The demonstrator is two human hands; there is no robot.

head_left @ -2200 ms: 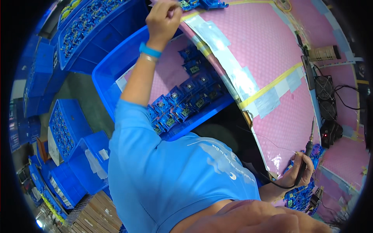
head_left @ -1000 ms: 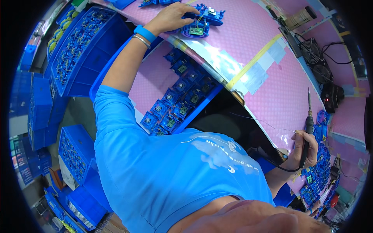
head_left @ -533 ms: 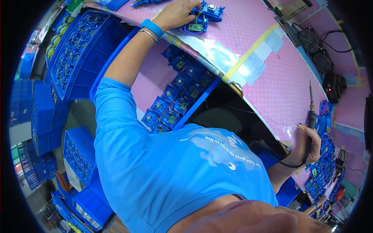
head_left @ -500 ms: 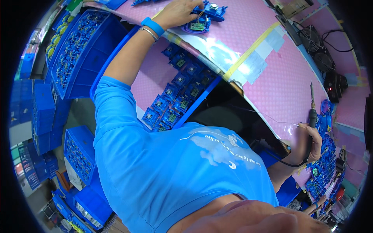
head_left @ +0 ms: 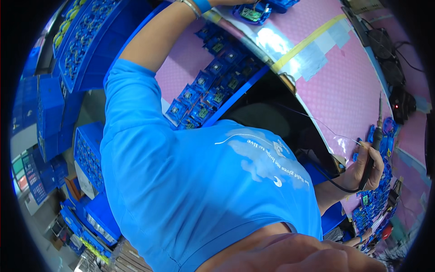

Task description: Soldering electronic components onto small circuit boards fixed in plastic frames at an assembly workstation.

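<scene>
Soldering iron [head_left: 377, 138] was in the right hand [head_left: 365, 172], just by the front edge of the table [head_left: 344, 88], fingers curled around the dark handle and the metal tip sticking up. Same hand also had a thin wire [head_left: 335, 134] pinched at the thumb, and it trailed back past the table's front edge. Left hand [head_left: 231, 2] was mostly cut off at the top of the view, up by the table's left part, so I honestly couldn't tell if those fingers were gripping anything. Closest to them was a blue assembly [head_left: 252, 14] with a green board, lying on the table near its taped edge. A blue bin [head_left: 240, 96] with rows of similar units sat beside the table's front edge, black fans [head_left: 383, 44] stood along the table's far side, and a heap of blue units [head_left: 374, 205] lay at the table's right end.
</scene>
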